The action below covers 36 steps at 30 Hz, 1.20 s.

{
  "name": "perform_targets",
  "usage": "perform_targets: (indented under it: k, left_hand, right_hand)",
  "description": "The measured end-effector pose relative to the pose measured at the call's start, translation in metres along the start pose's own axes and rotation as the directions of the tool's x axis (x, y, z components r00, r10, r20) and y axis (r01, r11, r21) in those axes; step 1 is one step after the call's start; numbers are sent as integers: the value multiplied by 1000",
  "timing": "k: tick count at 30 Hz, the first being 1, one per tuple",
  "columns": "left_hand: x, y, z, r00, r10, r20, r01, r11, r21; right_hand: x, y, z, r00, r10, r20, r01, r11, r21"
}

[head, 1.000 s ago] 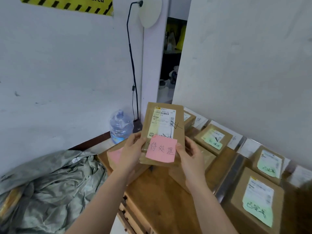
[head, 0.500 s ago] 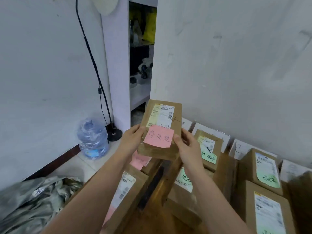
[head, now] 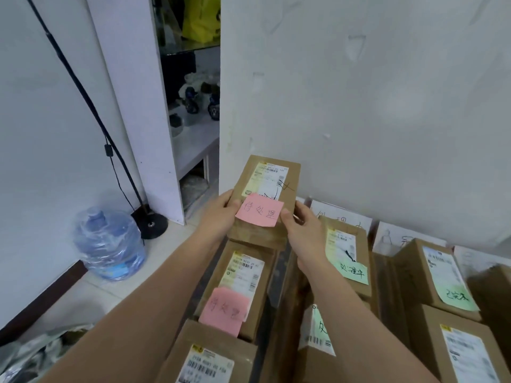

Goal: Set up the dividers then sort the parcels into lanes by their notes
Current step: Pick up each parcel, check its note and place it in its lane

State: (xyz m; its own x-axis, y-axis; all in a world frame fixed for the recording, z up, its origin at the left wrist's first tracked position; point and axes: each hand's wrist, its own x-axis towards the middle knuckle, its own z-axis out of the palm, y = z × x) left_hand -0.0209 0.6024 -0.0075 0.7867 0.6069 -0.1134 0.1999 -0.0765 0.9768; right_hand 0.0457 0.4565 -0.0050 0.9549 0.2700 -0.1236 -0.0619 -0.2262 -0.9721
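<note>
Two hands hold one brown parcel up off the rows, at the far end of the left row and close to the white wall. The left hand grips its left edge, thumb on top and fingers curled under. The right hand grips its right edge, thumb lying on top just beside the corner of the pink note stuck on the parcel's near half. That note bears black handwriting, and its top edge overlaps a white shipping label.

Below the held parcel, in the left row, a second parcel lies flat with a pink slip hanging over its near edge. A third parcel lies nearer still, showing a barcode sticker. A dark divider strip runs lengthwise between this row and the middle one.

In the middle row a fourth parcel with a green note lies just right of the right wrist. A nearer box is partly hidden by the forearm. The right row holds a far box with a green slip and a near box. White cards with handwriting stand against the wall behind these two rows.

On the floor to the left, a water bottle wrapped in clear film stands beside the round black lamp base. A crumpled grey sheet shows at the bottom left corner.
</note>
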Motion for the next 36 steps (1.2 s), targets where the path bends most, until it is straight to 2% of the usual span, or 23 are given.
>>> perform_targets:
  k: [12,16,21,23,26,30,33,36]
  left_hand:
    - [32,-28,7,993,-65,98,67,998,-22]
    - [28,-31,10,996,-21,90,16,998,54]
    - [24,-30,12,998,49,41,-57,972,229]
    - [23,-28,15,993,115,20,-116,949,292]
    - [18,-23,22,971,240,10,-221,879,423]
    - [-3,-6,36,931,359,67,-304,659,688]
    - [-26,14,57,897,393,203,-403,536,742]
    - [-52,27,87,830,452,326,-522,426,739]
  right_hand:
    - [18,23,11,998,67,-14,-68,993,-97]
    - [16,26,9,999,48,-9,-49,987,-151]
    - [11,25,5,999,33,0,-32,972,-234]
    - [6,28,0,1000,4,-5,-5,955,-295]
    - [-5,29,-18,999,-52,0,47,896,-441]
    - [-25,31,-54,988,-154,22,131,749,-649]
    - [-41,33,-86,977,-215,5,150,666,-730]
    - [-60,35,-121,966,-257,-24,135,584,-800]
